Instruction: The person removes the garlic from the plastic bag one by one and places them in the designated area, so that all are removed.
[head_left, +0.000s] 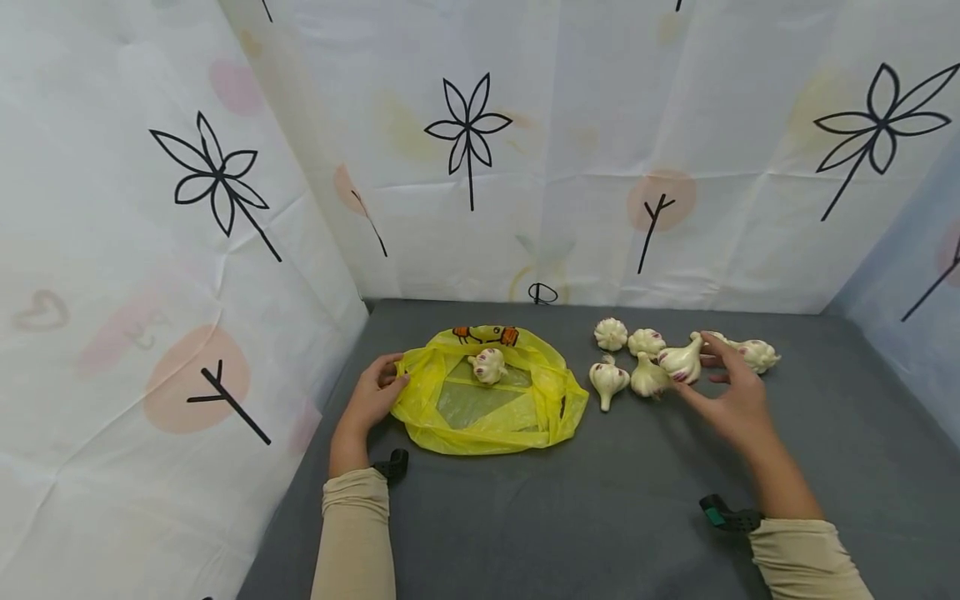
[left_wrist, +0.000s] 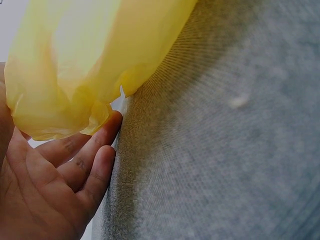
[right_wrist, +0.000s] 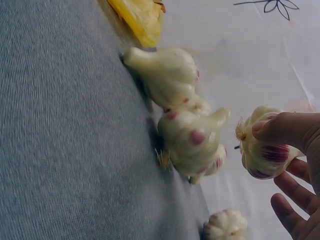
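My left hand (head_left: 375,394) pinches the left rim of a yellow plastic bag (head_left: 420,417), which lies spread with its mouth up. In the left wrist view the bag's edge (left_wrist: 65,105) hangs between thumb and fingers. Inside the bag sits one garlic bulb (head_left: 491,366). On the right, my right hand (head_left: 731,404) grips another garlic bulb (right_wrist: 267,150) between thumb and fingers, raised off the table. Beneath and left of that hand, several garlic bulbs (head_left: 608,380) lie grouped on the table, some partly hidden by the hand and the held bulb.
The grey tabletop (head_left: 540,525) runs back to a white patterned cloth (head_left: 570,167), with more cloth at the left and right sides. The remaining bulbs (head_left: 759,356) stretch rightward behind my right hand. A black wrist device (head_left: 729,514) is on each forearm.
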